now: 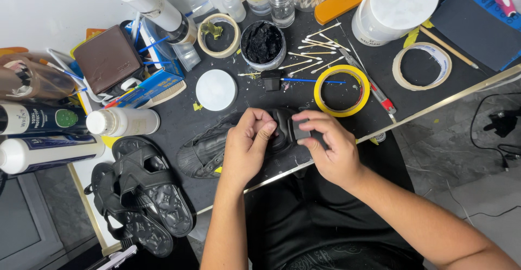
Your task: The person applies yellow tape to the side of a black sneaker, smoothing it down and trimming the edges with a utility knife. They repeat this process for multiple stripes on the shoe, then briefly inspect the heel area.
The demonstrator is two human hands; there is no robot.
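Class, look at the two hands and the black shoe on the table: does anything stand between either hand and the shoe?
Nothing visible does. The left hand grips the black shoe directly. The right hand presses a small dark block against it; that block alone lies between its fingertips and the shoe.

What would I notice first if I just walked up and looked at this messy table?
Probably the two hands in the middle: the left hand grips a black leather shoe while the right hand presses a small grey block against it. Just behind sits a bright yellow tape roll beside scattered cotton swabs, and a pair of black sandals lies at the lower left.
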